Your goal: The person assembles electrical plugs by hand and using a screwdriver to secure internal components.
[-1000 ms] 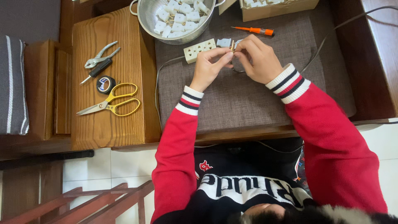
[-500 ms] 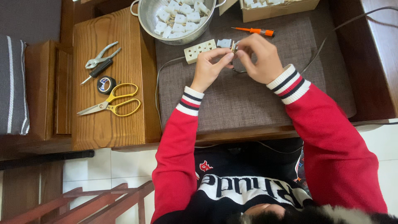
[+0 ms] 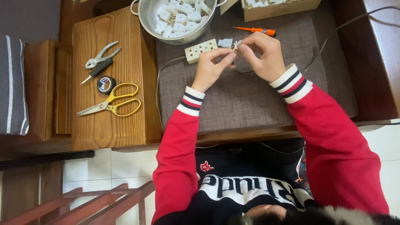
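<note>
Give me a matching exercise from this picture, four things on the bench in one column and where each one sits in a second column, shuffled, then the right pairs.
Things:
1. scissors
2. screwdriver
3. colander
4. power strip

Places:
A. on the grey mat, just left of the left hand
B. on the wooden board, below the tape roll
C. beyond the right hand, near the cardboard box
D. at the far edge, filled with small white parts

Pairs: 1-B, 2-C, 3-D, 4-A

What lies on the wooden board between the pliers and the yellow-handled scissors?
In the head view, a small roll of black tape lies between the pliers and the scissors, on the wooden board.
</note>
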